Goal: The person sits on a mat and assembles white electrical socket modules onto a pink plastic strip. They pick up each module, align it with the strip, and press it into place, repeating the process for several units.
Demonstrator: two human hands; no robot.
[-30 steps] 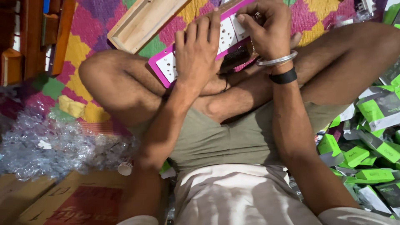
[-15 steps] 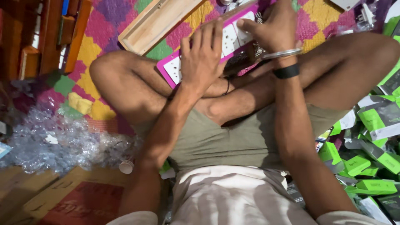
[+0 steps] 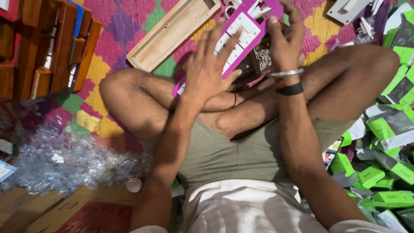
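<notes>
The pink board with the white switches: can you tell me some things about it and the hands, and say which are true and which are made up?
1. Both hands touch the pink switch board. True: the left hand lies flat on it and the right hand grips its far end.
2. The right wrist is bare. False: it wears a silver bangle and a black band.
3. A long wooden box lies on the mat beside the board. True.
4. The green packets are piled by the left arm. False: they lie by the right arm; crumpled clear plastic lies on the left.
5. The person is standing. False: they sit cross-legged.
</notes>
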